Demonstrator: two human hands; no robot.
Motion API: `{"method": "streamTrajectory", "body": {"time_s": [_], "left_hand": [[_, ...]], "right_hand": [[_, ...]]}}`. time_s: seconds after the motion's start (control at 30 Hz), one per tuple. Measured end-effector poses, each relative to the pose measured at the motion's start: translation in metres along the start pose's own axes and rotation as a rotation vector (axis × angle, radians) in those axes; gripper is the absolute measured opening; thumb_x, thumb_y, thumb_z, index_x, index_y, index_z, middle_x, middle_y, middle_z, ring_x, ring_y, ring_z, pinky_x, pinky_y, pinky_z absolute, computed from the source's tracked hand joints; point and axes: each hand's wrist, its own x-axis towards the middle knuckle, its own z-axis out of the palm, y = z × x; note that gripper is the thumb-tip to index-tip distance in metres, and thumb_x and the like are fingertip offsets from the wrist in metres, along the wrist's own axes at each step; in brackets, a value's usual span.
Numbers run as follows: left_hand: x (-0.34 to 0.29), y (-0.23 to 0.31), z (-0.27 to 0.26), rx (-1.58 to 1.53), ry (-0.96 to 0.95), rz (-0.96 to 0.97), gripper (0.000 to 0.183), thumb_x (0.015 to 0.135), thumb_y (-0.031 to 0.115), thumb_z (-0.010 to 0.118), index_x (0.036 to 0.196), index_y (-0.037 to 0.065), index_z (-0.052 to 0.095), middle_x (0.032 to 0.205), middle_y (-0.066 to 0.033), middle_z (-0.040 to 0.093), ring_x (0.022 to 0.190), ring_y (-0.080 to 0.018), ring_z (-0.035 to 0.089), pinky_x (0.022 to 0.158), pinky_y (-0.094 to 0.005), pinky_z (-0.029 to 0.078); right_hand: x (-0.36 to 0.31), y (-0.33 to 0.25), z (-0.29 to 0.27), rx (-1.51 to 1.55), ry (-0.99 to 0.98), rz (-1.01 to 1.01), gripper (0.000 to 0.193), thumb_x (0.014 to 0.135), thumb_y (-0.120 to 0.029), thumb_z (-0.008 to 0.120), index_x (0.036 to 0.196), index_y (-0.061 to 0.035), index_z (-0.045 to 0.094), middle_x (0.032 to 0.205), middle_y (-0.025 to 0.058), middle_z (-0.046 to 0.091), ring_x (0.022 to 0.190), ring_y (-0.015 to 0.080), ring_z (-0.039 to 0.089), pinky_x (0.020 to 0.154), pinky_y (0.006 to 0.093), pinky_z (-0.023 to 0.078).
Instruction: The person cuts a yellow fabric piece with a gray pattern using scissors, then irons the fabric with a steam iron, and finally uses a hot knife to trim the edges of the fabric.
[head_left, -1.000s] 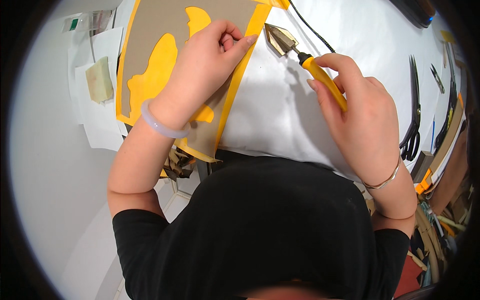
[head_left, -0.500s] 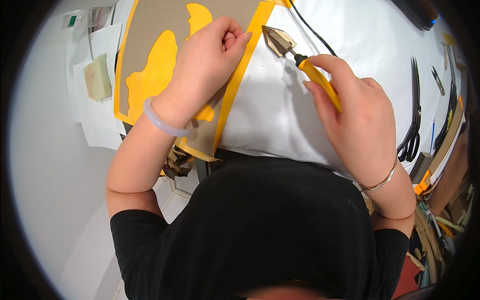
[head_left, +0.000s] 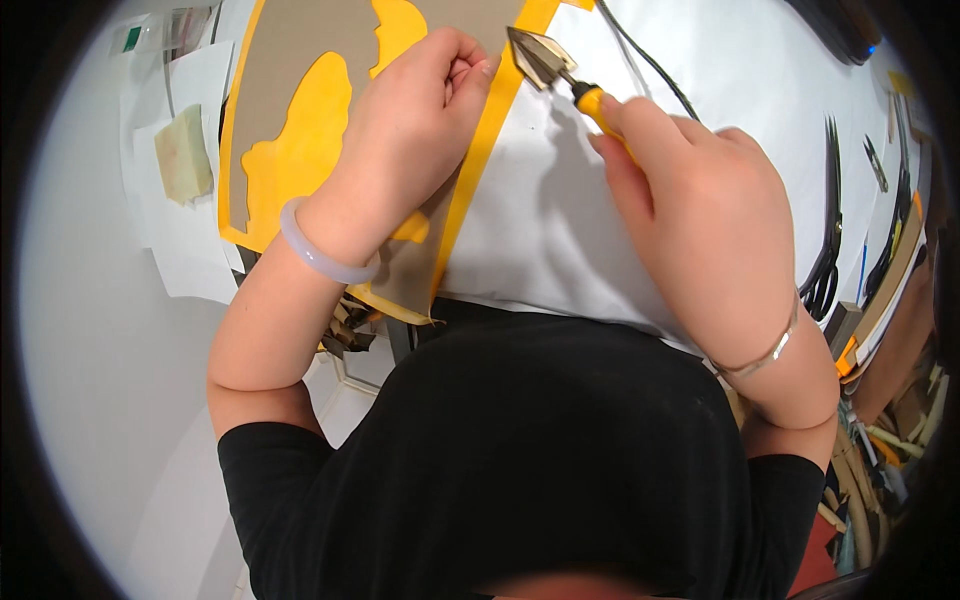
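My right hand (head_left: pixel 710 200) is wrapped round the yellow handle of a small hand iron (head_left: pixel 538 58). Its pointed metal head lies over the yellow border of a grey-brown panel (head_left: pixel 275 60), just right of my left fingers. My left hand (head_left: pixel 425 120) rests on the panel with fingers curled and thumb pressed against them at the border. Whatever they pinch, if anything, is hidden. A large yellow cut-out shape (head_left: pixel 305 130) and a smaller yellow piece (head_left: pixel 400 35) lie on the panel, partly covered by my left hand and forearm.
White paper (head_left: pixel 500 220) covers the table under the iron. A black cord (head_left: pixel 650 60) crosses it. Black scissors (head_left: pixel 825 250) and small snips (head_left: pixel 876 162) lie at right. A pale block (head_left: pixel 183 155) sits at left. A black device (head_left: pixel 840 28) stands at far right. Scraps (head_left: pixel 870 490) fill the lower right.
The iron has moved left and away from me, its head passing from the white paper to over the yellow border. My left hand stays curled in nearly the same place.
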Motion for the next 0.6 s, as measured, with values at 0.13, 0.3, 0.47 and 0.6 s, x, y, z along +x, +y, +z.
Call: {"method": "streamTrajectory", "body": {"time_s": [0.13,0.3,0.47,0.6], "left_hand": [[-0.004,-0.006,-0.001,-0.022,0.016,0.096,0.015,0.109,0.014,0.064,0.109,0.0,0.063,0.081,-0.0009,0.058,0.073,-0.0089,0.049,0.067,-0.0262,0.046],[-0.015,0.006,-0.008,-0.099,-0.02,0.039,0.018,0.103,0.015,0.072,0.106,-0.001,0.063,0.088,-0.0119,0.066,0.076,-0.0247,0.062,0.072,-0.0331,0.054],[-0.034,0.02,-0.012,0.063,-0.003,0.072,0.023,0.102,0.018,0.075,0.107,-0.002,0.064,0.09,-0.0064,0.061,0.079,-0.0162,0.056,0.074,-0.0288,0.052],[-0.034,0.016,-0.009,0.055,-0.011,0.019,0.024,0.101,0.017,0.078,0.106,-0.002,0.064,0.087,-0.0025,0.06,0.077,-0.0117,0.053,0.073,-0.0261,0.05]], "right_hand": [[-0.004,-0.002,-0.003,-0.043,-0.026,-0.008,0.012,0.097,-0.015,0.075,0.107,-0.0091,0.071,0.069,0.0063,0.066,0.055,0.0285,0.055,0.061,0.0373,0.045],[0.018,-0.001,0.002,-0.047,0.031,-0.013,0.012,0.096,-0.015,0.077,0.105,-0.0094,0.071,0.07,0.0078,0.067,0.057,0.0295,0.06,0.058,0.0387,0.046],[0.008,0.011,-0.005,0.1,0.143,0.091,0.035,0.096,-0.02,0.081,0.128,-0.0128,0.067,0.072,0.0078,0.071,0.057,0.0263,0.063,0.055,0.0333,0.047],[-0.013,0.018,-0.011,0.087,0.164,0.134,0.053,0.095,-0.022,0.083,0.143,-0.0157,0.06,0.072,0.0054,0.071,0.058,0.0218,0.063,0.055,0.0298,0.047]]}}
